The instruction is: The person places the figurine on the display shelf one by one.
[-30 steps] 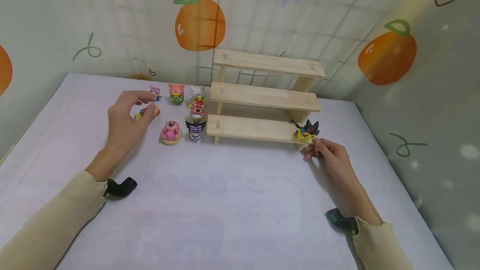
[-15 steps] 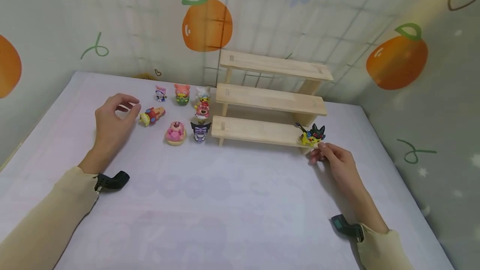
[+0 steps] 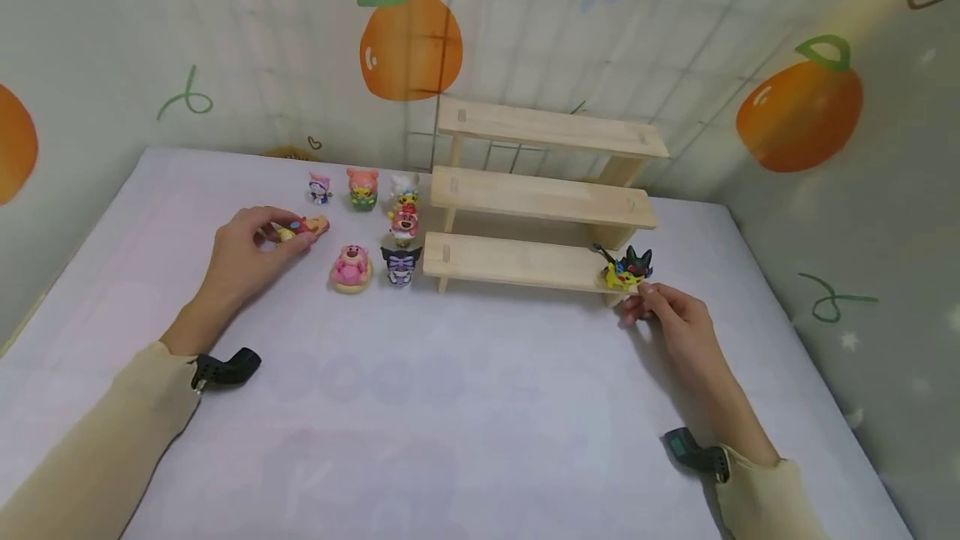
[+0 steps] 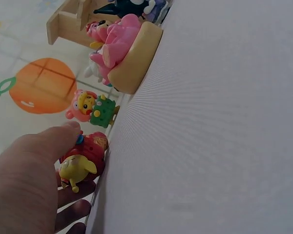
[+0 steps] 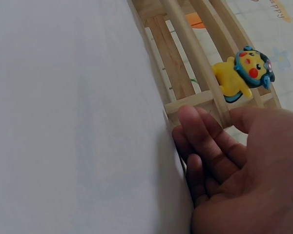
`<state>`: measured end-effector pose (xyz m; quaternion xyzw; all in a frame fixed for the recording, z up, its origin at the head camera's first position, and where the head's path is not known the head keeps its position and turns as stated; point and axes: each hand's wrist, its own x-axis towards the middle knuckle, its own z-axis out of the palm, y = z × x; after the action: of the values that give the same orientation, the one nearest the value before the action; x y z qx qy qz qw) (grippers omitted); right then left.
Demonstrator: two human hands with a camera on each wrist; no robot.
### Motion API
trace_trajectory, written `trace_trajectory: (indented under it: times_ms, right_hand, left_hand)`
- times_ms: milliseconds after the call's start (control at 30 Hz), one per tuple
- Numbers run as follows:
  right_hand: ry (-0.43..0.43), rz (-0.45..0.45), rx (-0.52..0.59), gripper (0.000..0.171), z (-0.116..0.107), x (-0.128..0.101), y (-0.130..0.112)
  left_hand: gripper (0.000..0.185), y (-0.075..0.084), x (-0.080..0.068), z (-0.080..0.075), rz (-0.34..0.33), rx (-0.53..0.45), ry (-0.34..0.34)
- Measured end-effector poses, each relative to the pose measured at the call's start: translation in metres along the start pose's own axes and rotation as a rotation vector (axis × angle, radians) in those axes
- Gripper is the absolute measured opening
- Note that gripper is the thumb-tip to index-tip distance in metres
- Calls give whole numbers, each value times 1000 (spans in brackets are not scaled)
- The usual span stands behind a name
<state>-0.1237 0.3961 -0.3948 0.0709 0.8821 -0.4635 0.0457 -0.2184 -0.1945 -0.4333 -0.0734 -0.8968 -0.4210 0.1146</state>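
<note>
In the head view my left hand (image 3: 251, 255) has thumb and fingers around a small red-and-yellow figurine (image 3: 306, 227) lying on its side on the table. The left wrist view shows my thumb against the red body of this figurine (image 4: 90, 148), with fingers behind its yellow head. My right hand (image 3: 675, 319) pinches the right end of the lowest board of a three-tier wooden display stand (image 3: 517, 261), thumb at the edge and fingers below. Right beside my thumb, a yellow figurine with a dark hood (image 3: 626, 269) stands on that board.
Right of my left hand stand a pink bear figurine on a round base (image 3: 351, 268), a purple-and-black figurine (image 3: 401, 266) and a red-and-pink one (image 3: 403, 225). Farther back are a pink-and-green figurine (image 3: 363, 190), a white-hooded one (image 3: 405, 187) and a small pink-purple one (image 3: 319, 187).
My left hand drew back left from the lying figurine, then came forward again and closed around it. My right hand has stayed at the stand's end. The head view shifted slightly.
</note>
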Motion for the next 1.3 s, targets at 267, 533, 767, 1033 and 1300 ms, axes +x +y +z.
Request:
trace_trajectory:
  times_ms: [267,533,767,1033,1300]
  right_hand:
    - [-1,-50,19,55,-3,2,1]
    - [5,-76,1,52,-8,5,0]
    - [6,-54,13,53,-3,0,0]
    - [16,-50,-20,51,-3,-1,0]
    - [26,-16,16,48,1,-3,3]
  left_hand:
    - [43,-1,2,1,6,-11,-39]
    - [44,4,3,6,-3,-18,-71]
    - [42,2,-1,3,-31,-22,-73]
    - [39,-2,-7,6,-4,-32,-48]
    - [34,-3,-6,4,38,-37,-23]
